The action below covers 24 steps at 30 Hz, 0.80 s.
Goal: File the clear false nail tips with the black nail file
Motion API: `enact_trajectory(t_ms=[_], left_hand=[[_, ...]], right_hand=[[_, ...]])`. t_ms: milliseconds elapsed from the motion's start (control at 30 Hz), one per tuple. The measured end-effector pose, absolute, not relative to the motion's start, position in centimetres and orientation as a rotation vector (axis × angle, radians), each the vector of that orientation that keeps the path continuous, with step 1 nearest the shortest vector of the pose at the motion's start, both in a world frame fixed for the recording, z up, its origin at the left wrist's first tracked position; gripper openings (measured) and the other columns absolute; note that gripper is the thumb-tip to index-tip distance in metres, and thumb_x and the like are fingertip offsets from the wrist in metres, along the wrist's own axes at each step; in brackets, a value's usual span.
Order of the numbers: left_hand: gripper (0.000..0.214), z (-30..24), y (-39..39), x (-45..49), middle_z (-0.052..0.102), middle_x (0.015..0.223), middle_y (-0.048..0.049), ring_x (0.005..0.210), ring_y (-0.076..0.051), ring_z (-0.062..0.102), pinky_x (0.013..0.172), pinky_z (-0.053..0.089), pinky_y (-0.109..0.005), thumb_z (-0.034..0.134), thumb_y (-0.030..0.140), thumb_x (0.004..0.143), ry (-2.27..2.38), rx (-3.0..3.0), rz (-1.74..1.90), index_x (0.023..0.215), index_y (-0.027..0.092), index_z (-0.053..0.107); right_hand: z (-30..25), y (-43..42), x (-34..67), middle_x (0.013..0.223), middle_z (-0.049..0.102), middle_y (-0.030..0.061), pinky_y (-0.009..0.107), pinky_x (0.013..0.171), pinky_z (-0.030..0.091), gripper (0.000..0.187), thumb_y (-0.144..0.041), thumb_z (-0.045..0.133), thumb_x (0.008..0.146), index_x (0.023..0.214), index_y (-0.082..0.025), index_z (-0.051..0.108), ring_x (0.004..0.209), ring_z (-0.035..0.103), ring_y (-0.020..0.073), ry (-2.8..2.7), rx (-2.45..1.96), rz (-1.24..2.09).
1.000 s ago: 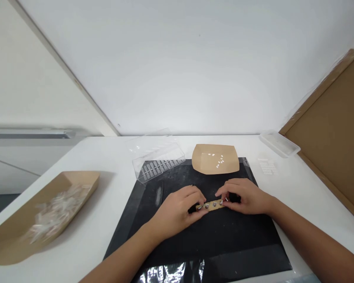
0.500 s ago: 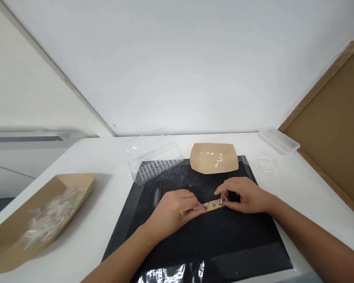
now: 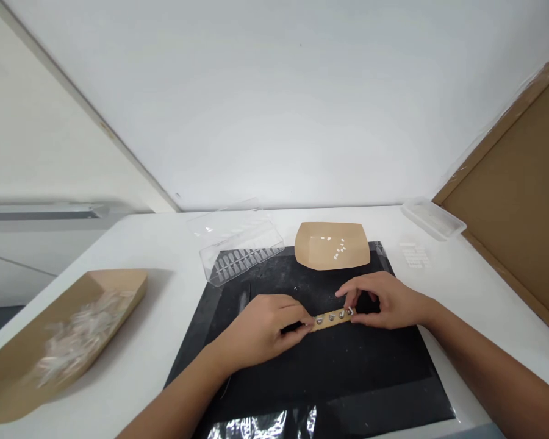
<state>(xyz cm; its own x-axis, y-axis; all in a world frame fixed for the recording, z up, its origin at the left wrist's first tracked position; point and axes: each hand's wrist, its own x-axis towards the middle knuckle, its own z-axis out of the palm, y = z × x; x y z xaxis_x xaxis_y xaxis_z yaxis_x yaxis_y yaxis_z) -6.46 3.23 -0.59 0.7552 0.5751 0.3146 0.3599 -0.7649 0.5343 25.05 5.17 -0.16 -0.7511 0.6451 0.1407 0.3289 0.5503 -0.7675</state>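
A narrow tan strip (image 3: 326, 322) lies on the black mat (image 3: 320, 372), bearing a row of several round silvery studs with small white pieces, apparently false nail tips, on them. My left hand (image 3: 268, 329) pinches the strip's left end between thumb and fingers. At the opposite end is my right hand (image 3: 382, 302), its thumb and a finger closed about a small white nail tip (image 3: 350, 311) at the last stud. The index finger stays raised. Exactly how the fingertips meet that nail tip is hard to make out.
A cardboard tray (image 3: 304, 247) with several small white pieces stands behind the hands. Left of it is a clear case (image 3: 242, 259) of nail tips; a larger tray (image 3: 114, 277) holds plastic packets. Right are a translucent box (image 3: 432, 221), small pale pieces (image 3: 414, 256) and a cardboard panel (image 3: 516, 195).
The right hand has shifted slightly right, exposing another stud at the strip's right end. The white piece that was between its fingers now sits at that stud. The left hand has moved slightly left.
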Motion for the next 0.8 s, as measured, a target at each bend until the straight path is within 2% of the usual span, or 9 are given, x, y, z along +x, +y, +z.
enact_trajectory(t_ms=[233,300,433,567,733,800], left_hand=[[0.009,-0.88,3.33,-6.65,0.079,0.094,0.0013,0.081,-0.013,0.074,0.071,0.053,-0.023,0.062,0.024,0.102,0.770,2.477,0.625,0.102,0.023,0.072],[0.006,-0.95,3.27,-6.59,0.080,0.094,0.0026,0.081,-0.013,0.074,0.071,0.053,-0.023,0.065,0.026,0.102,0.823,2.434,0.616,0.107,0.023,0.068],[0.016,-0.85,3.18,-6.54,0.081,0.092,0.0054,0.083,-0.013,0.075,0.070,0.053,-0.021,0.068,0.027,0.100,0.884,2.360,0.611,0.114,0.024,0.059],[0.007,-0.75,3.27,-6.61,0.078,0.091,0.0043,0.079,-0.012,0.073,0.066,0.049,-0.021,0.069,0.027,0.099,0.886,2.436,0.598,0.101,0.023,0.064],[0.008,-1.06,3.47,-6.75,0.076,0.088,0.0019,0.074,-0.012,0.071,0.065,0.048,-0.022,0.068,0.031,0.099,0.844,2.502,0.594,0.098,0.023,0.070],[0.010,-1.16,3.49,-6.78,0.076,0.087,0.0012,0.074,-0.013,0.071,0.066,0.048,-0.022,0.067,0.031,0.100,0.825,2.518,0.597,0.098,0.023,0.072]], right_hand=[[-0.44,5.33,25.17,0.100,0.080,-0.0011,0.028,0.084,0.058,0.044,-0.015,0.074,0.089,0.130,-0.027,0.066,0.089,0.075,0.0147,-2.385,-0.816,1.085],[-0.38,5.34,25.11,0.098,0.080,-0.0009,0.027,0.080,0.057,0.040,-0.015,0.074,0.088,0.126,-0.026,0.068,0.083,0.072,0.0138,-2.377,-0.825,1.078],[-0.14,5.21,24.93,0.095,0.079,-0.0019,0.023,0.067,0.054,0.041,-0.011,0.074,0.084,0.122,-0.025,0.068,0.074,0.067,0.0118,-2.393,-0.843,1.067],[-0.08,5.00,24.81,0.094,0.078,-0.0028,0.020,0.060,0.051,0.044,-0.010,0.073,0.083,0.123,-0.025,0.068,0.074,0.067,0.0116,-2.415,-0.851,1.043],[-0.32,5.06,24.82,0.097,0.079,-0.0008,0.022,0.068,0.056,0.042,-0.011,0.071,0.085,0.124,-0.024,0.068,0.076,0.068,0.0119,-2.383,-0.837,1.133],[-0.43,5.19,24.89,0.097,0.079,-0.0001,0.022,0.067,0.056,0.041,-0.011,0.071,0.085,0.124,-0.024,0.068,0.076,0.068,0.0121,-2.371,-0.832,1.167]])
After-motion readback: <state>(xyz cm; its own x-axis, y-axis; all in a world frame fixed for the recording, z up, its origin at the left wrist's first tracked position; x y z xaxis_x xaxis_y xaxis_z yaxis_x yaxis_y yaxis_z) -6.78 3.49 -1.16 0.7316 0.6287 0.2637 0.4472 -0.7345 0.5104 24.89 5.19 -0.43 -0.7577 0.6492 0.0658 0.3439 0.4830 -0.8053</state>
